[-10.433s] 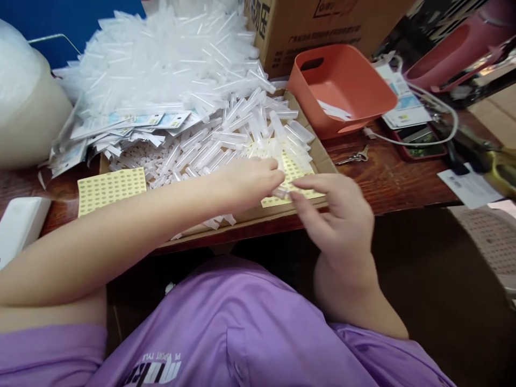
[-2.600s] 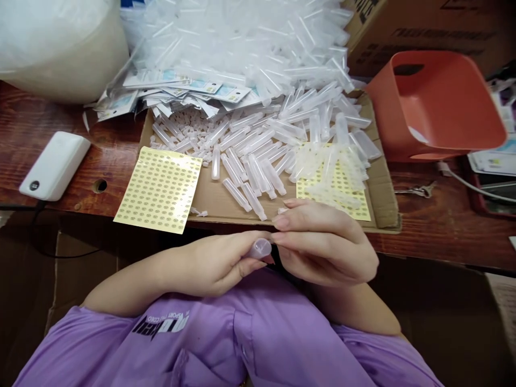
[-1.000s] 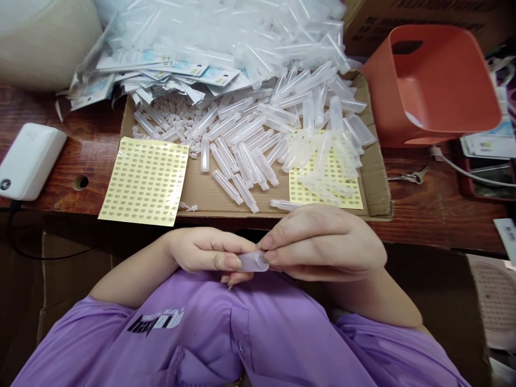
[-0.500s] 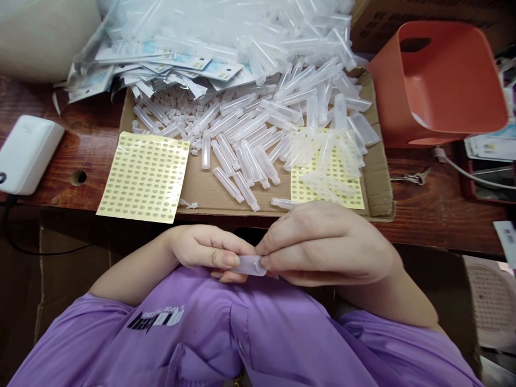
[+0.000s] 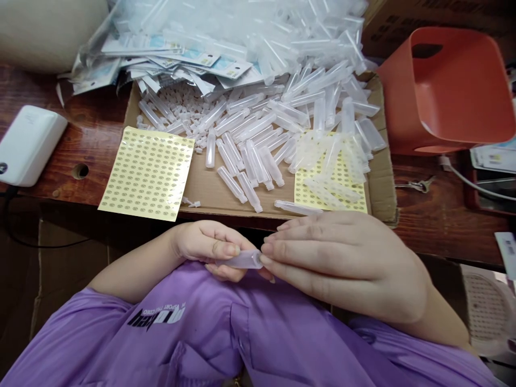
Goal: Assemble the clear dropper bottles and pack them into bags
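Note:
My left hand (image 5: pixel 205 248) is closed round a small clear plastic tube (image 5: pixel 244 260), held level just above my lap. My right hand (image 5: pixel 346 263) meets it from the right, its fingertips pressed on the tube's open end. Both hands hover in front of the table edge, below a flat cardboard tray (image 5: pixel 209 191). In the tray lie several loose clear tubes (image 5: pixel 250 161) and a yellow sticker sheet (image 5: pixel 338 188) partly covered by tubes. One single tube (image 5: pixel 296 207) rests at the tray's front edge, close to my right fingers.
A second yellow sticker sheet (image 5: pixel 149 173) overhangs the tray's left front. Behind are a big heap of tubes (image 5: pixel 258 37) and packaged cards (image 5: pixel 169 59). An orange plastic bin (image 5: pixel 447 91) stands at the right, a white power bank (image 5: pixel 28 142) at the left, keys (image 5: pixel 413 184) near the bin.
My hands stay together on the tube; the right hand's fingers have straightened out a little over its end. The view has shifted slightly.

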`<act>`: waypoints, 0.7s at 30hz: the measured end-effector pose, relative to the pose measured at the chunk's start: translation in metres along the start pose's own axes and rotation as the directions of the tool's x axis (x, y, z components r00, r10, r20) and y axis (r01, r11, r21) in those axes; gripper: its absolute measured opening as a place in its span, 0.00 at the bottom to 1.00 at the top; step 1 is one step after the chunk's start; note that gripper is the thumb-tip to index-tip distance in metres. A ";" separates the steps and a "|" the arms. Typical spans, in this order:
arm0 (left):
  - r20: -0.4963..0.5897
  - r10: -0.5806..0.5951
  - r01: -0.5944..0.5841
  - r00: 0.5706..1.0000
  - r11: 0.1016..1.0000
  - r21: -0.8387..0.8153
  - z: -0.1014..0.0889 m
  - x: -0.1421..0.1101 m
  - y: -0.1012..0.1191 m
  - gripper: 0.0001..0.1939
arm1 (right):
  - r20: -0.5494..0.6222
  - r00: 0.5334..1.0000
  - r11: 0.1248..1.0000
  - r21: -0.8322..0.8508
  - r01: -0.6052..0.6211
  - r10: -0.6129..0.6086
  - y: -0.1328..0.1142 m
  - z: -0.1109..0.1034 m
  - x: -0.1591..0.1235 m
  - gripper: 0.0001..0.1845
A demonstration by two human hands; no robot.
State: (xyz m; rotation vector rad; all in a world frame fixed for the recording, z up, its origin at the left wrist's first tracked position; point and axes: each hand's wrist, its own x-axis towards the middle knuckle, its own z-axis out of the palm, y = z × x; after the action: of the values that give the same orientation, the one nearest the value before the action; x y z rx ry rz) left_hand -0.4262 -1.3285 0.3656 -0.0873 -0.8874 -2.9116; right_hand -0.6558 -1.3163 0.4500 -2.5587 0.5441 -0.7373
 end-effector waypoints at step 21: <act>-0.237 0.329 0.026 0.914 0.536 0.844 0.029 0.009 0.006 0.18 | -0.538 0.777 0.945 0.221 -0.243 0.326 -0.006 0.072 -0.032 0.28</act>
State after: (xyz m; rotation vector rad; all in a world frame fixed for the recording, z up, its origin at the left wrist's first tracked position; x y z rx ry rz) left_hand -0.4335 -1.3183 0.3940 0.4256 -1.9347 -1.9096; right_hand -0.6387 -1.2758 0.3844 -2.0269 1.0028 -1.3793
